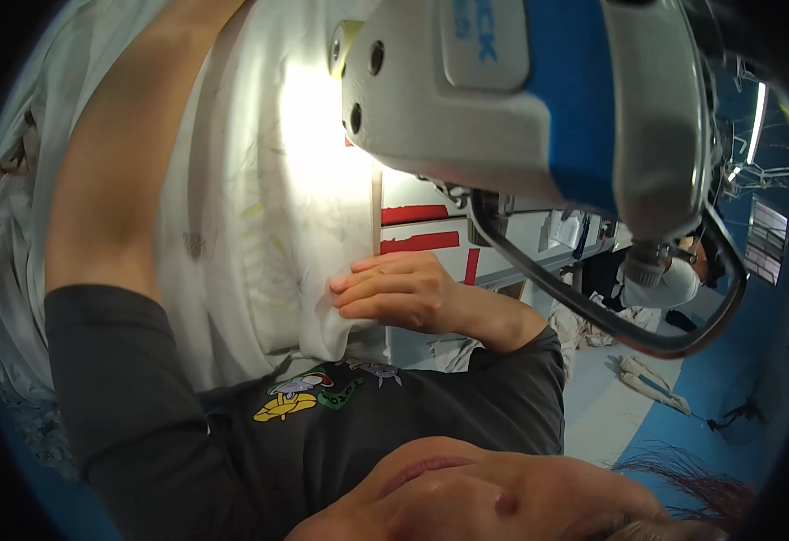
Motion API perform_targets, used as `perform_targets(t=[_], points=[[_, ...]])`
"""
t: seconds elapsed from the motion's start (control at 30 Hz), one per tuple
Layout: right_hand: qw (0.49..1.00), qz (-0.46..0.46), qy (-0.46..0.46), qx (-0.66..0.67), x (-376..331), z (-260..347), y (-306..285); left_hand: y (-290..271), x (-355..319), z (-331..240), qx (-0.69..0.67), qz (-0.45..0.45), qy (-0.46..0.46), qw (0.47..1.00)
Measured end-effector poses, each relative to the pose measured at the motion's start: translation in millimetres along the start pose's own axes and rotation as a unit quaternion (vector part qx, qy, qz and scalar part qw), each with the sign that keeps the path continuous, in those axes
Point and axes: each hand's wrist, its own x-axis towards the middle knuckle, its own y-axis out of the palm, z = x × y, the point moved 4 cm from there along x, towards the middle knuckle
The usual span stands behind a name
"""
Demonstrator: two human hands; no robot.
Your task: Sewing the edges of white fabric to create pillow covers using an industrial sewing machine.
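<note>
Bunched white fabric (223, 270), sheer and faintly patterned, spreads across the left and middle of the head view. My right hand (399, 290) is closed at the near edge of this fabric, its fingers together and gripping a fold; the thumb is hidden. My left arm (115, 180) reaches over the fabric and leaves the picture at the top, so my left hand is out of sight. Beyond my right hand is the head of a grey-white and blue sewing machine (584, 99). Bright light falls on the fabric beside it; its needle area cannot be made out.
Red strips (421, 242) mark the white surface under the machine. A thick dark tube (584, 311) loops down from the machine on the right. Farther right, a person in a white top (660, 284) is near heaped cloth. A pale cloth item (651, 383) lies on the floor.
</note>
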Motion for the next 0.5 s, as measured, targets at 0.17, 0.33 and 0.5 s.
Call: perform_targets(t=[0.17,0.33,0.5], points=[[1.0,0.025,0.001,-0.001,14,-14,-12,1,19,14,-0.016,-0.001,0.011,1.0],[0.998,-0.035,0.015,0.046,29,-24,-24,8,37,37,0.003,0.013,-0.04,0.999],[0.997,-0.032,0.061,-0.029,29,-24,-26,-22,17,13,-0.028,0.03,-0.072,0.997]])
